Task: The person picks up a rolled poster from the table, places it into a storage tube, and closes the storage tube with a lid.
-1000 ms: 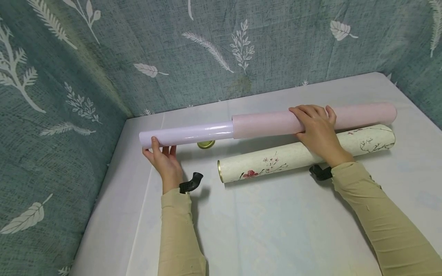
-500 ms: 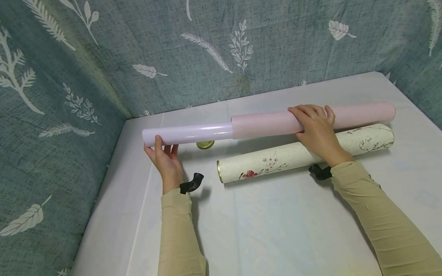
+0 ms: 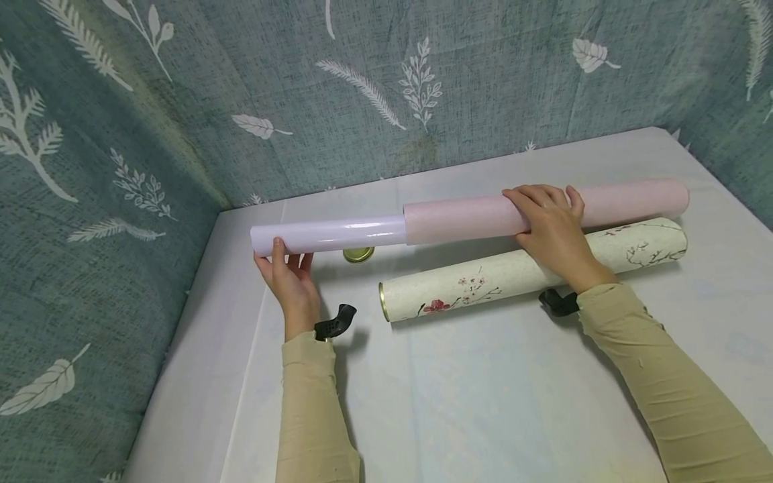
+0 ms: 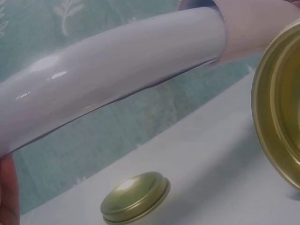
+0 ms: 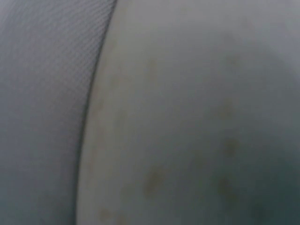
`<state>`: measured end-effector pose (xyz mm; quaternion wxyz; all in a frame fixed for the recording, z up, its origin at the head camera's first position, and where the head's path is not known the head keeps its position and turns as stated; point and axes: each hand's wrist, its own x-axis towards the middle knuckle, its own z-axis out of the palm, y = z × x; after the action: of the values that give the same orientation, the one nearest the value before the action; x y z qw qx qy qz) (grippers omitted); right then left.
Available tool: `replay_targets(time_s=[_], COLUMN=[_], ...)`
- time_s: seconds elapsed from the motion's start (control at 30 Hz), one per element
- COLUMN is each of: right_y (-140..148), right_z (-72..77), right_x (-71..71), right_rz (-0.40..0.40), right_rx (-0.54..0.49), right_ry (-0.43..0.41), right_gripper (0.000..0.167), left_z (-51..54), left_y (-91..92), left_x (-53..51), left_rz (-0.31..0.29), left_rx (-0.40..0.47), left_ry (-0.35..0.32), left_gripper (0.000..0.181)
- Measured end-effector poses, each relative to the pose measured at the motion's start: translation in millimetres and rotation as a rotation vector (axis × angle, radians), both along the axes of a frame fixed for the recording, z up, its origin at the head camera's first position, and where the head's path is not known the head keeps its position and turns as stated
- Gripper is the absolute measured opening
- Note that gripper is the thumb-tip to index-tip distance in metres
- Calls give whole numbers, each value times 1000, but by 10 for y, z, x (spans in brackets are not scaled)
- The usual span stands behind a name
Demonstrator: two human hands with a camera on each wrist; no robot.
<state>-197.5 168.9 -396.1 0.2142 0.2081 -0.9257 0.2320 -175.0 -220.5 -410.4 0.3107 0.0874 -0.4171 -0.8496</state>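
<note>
A glossy pale-lilac roll of paper sticks out of the left mouth of a pink cardboard tube. In the left wrist view, a long loose edge runs along the roll, and its far end is hidden inside the tube. My left hand holds the roll near its outer end, thumb in front and the other fingers partly hidden beneath. Over on the right, my right hand grips the pink tube from above, around its middle. Both tube and roll slope slightly, apparently above the table.
A cream tube with a blossom print and gold rim lies in front of the pink one, below the right hand. Behind the left hand, a gold lid rests on the white-covered table. Patterned green cloth stands behind.
The lilac roll has slid slightly rightward into the pink tube, carried by my left hand. My right hand keeps its grip, with the tube almost still.
</note>
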Motion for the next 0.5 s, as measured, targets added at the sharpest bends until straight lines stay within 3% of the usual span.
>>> replay_targets(time_s=[0.5], right_y=[-1], right_z=[-9], right_x=[1], right_rz=[-1], right_rx=[2], right_ry=[9], right_gripper=[67], left_z=[-10], left_y=[26], left_x=[-11], left_rz=[-69], left_rx=[-75], left_ry=[-20], left_gripper=[52])
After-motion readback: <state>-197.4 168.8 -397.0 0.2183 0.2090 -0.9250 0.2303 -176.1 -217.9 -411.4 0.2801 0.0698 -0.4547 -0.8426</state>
